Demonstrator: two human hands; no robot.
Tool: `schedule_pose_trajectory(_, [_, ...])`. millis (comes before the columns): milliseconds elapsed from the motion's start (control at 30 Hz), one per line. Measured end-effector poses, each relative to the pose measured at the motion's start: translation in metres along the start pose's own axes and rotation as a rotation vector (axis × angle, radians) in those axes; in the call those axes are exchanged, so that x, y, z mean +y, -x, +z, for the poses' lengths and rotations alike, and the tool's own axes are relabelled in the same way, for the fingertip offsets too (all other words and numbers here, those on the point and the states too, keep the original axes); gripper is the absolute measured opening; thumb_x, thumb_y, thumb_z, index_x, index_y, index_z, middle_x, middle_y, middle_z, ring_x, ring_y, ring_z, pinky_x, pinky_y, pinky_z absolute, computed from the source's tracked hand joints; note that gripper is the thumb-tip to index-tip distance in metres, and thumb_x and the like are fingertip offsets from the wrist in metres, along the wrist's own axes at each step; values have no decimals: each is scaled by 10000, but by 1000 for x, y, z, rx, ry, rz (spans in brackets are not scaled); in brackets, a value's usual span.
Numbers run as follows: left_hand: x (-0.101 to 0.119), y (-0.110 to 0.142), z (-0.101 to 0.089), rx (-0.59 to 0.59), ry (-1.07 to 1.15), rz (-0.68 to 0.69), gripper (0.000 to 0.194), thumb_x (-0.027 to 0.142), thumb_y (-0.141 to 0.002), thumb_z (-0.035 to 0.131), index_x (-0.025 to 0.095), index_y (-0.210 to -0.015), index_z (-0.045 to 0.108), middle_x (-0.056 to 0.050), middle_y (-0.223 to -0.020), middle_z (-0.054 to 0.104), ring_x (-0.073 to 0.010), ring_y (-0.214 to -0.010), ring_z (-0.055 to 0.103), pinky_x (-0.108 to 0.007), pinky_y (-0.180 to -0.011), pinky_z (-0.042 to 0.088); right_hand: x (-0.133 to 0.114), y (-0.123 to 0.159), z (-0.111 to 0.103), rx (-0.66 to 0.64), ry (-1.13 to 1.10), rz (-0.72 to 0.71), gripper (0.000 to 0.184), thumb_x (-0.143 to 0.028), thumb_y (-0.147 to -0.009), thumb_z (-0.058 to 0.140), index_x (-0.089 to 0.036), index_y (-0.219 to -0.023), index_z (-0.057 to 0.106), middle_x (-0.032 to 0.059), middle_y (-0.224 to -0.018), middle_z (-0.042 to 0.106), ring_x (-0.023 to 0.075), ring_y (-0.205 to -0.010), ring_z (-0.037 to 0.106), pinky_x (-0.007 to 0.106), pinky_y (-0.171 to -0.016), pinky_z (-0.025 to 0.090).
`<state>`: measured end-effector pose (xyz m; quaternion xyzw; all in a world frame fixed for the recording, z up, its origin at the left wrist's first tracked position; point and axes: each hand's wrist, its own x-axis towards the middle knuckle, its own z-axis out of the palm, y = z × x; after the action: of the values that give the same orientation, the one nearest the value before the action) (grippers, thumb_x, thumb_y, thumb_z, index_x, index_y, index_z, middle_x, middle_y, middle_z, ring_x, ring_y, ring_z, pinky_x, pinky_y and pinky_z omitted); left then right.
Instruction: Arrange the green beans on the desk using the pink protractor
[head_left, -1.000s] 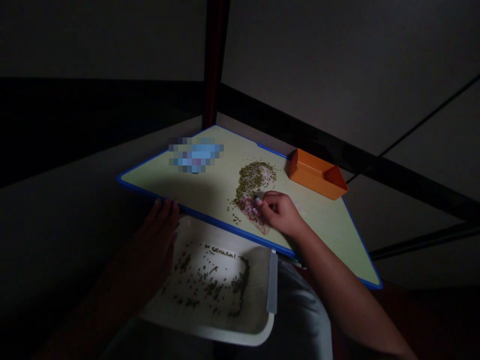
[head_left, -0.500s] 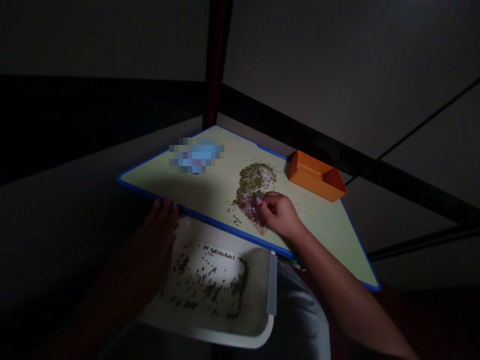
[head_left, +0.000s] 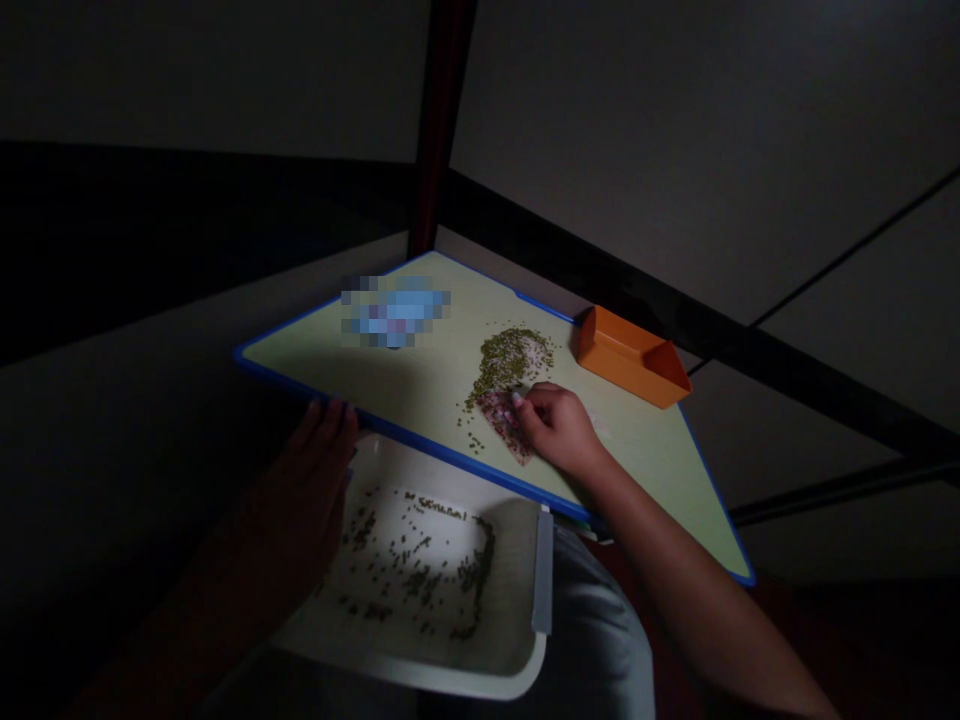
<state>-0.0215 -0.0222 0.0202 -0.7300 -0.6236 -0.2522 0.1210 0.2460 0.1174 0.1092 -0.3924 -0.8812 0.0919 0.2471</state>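
My right hand (head_left: pixel 559 425) rests on the pale tabletop (head_left: pixel 660 470) with its fingers curled in a pinch. It lies over the edge of a pinkish patterned sheet (head_left: pixel 514 440), and I cannot make out what, if anything, is between the fingertips. Small green grains (head_left: pixel 502 360), like mung beans, are heaped and scattered beyond it. In shadow, my left hand (head_left: pixel 319 465) has its fingers stretched out, their tips at the table's blue front edge. Below that edge, beside this hand, sits a white plastic basin (head_left: pixel 517 600) with more grains strewn over its bottom.
An orange open box (head_left: pixel 626 375) stands at the table's back right edge. Toward the back left lies a blurred-out bluish item (head_left: pixel 397 315). Walls close in behind the table, with a dark red post (head_left: pixel 435 130) at the corner. The basin has a grey handle (head_left: pixel 543 570).
The view has shifted very slightly. Both hands stay in about the same places and poses, and the grain heap looks the same.
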Motion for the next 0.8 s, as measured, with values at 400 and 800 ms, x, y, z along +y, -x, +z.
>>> schedule_pose_trajectory(400, [1,0,-3,-2,-32,43,638,214,-890,280,115,-1486,76,-176,-1546,295,-267,-1474,136,-478,-1141,337,1,-10,-2,-26,26,34,341,-256,-865,472,-203,-540,387,0,-581,421,121,-558,404,273,-549,270])
schedule_pose_trajectory(800, [1,-1,-3,35,-48,53,622,203,-898,289,104,-1481,97,-185,-1514,345,-265,-1472,158,-456,-1123,353,1,-7,-4,-32,-55,-5,361,-278,-880,445,-198,-532,397,-6,-568,418,112,-547,397,256,-543,275])
